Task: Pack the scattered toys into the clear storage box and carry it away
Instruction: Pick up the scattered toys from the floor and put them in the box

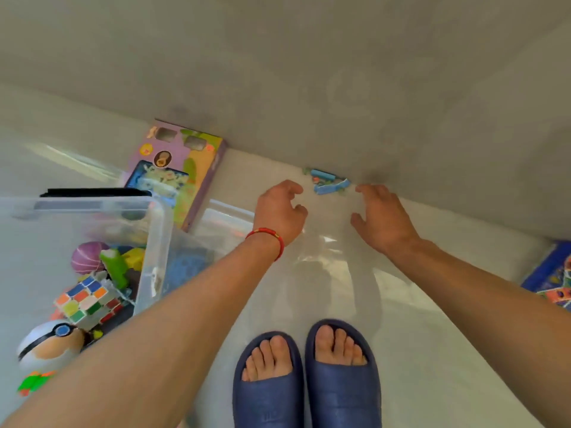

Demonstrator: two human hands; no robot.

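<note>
A small heap of blue toy pieces (328,181) lies on the pale floor against the grey wall. My left hand (281,208) hovers just left of it and my right hand (381,216) just right of it, both with fingers spread and holding nothing. The clear storage box (156,230) stands at the left. It holds a colour cube (88,299), a purple ball (88,257), a green figure (116,267) and a white, blue and orange ball (51,339). A purple toy carton (182,168) leans against the wall behind the box.
A blue printed box (553,273) lies at the right edge. A green toy (34,381) shows at the bottom left. My feet in dark blue slippers (306,375) stand on the glossy floor. The grey wall (309,72) closes off the far side.
</note>
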